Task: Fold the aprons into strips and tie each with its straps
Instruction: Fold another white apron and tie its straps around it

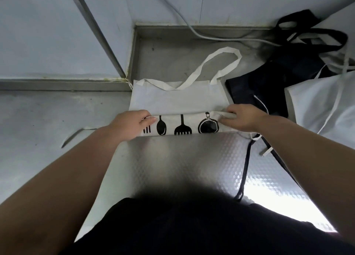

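Observation:
A white apron with black kitchen-utensil prints lies on the metal counter, its near part folded over into a band. The neck loop curls away at the far side. My left hand pinches the folded edge at the band's left end. At the right end, my right hand grips the fold together with a bunched strap. A loose waist strap trails off to the left on the counter.
A dark apron with black straps lies heaped at the right, and a white apron rests partly on it. A grey cable runs along the back ledge. The textured counter stretches toward me.

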The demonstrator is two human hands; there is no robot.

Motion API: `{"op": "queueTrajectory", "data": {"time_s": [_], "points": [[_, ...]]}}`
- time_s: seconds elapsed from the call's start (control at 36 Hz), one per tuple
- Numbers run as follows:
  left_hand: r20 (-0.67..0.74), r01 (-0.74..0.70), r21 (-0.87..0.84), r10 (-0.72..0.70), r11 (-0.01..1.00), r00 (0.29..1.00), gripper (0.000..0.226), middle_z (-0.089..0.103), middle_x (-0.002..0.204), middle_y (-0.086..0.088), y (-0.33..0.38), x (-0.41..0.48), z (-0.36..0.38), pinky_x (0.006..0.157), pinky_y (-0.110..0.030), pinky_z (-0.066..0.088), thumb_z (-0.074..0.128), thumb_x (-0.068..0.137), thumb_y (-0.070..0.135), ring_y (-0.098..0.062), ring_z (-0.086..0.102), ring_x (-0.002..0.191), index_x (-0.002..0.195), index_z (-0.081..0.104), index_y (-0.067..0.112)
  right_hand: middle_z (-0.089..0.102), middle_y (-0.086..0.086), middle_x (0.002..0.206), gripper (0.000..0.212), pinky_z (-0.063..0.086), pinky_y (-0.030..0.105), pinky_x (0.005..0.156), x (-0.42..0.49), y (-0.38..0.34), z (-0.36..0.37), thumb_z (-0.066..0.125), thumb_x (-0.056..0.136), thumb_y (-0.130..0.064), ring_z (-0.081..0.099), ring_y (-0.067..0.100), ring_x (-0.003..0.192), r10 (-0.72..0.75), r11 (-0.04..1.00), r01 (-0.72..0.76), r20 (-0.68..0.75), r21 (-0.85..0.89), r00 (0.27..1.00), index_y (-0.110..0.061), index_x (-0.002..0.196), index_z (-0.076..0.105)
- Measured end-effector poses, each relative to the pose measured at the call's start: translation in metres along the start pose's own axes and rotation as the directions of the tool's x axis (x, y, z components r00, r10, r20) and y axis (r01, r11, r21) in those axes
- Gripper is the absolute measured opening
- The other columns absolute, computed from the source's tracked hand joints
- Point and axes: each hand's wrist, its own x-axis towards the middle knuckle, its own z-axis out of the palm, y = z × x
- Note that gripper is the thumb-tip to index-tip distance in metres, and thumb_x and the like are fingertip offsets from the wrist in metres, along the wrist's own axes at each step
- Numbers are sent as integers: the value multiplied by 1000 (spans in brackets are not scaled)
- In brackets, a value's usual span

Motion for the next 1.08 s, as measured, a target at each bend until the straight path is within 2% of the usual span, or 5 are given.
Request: {"op": "queueTrajectory", "data": {"time_s": [0.22,0.33,0.53,0.92,1.08], "points": [[-281,1,372,112,928,953,22,54,117,-4,6,12,8,93,-36,24,52,94,30,-27,47,111,114,57,21,53,4,109,43,47,35,83,15,-10,4,56,85,-55,55,24,99,190,981,-192,-125,-3,974,-22,112,49],[-297,-239,335,343,911,891,36,63,98,-10,10,8,27,79,-40,40,62,69,-10,-35,56,92,98,67,11,48,6,121,33,28,38,97,15,-21,20,50,91,-31,45,29,114,-150,878,1,-273,-478,950,-21,123,49],[-224,-219,96,236,971,946,67,47,126,3,13,-11,39,104,-35,35,67,73,60,-19,44,117,123,54,18,38,-4,138,75,19,32,110,4,-13,32,49,80,-70,36,18,130,-238,880,196,-44,-433,970,-28,141,35],[137,-113,73,102,991,985,45,57,74,-4,17,-24,14,68,-31,39,49,91,50,-20,54,75,84,61,8,57,-3,90,35,38,32,77,-31,-18,29,38,94,-53,48,20,93,-73,922,83,42,-379,996,-23,102,55],[-168,-74,233,115,970,979,39,49,132,1,18,-37,42,95,-32,29,54,91,42,-22,38,125,127,53,25,53,5,119,38,28,37,96,-40,-19,55,33,98,-48,44,28,119,-80,857,-14,-159,-514,984,-19,115,50]]}}
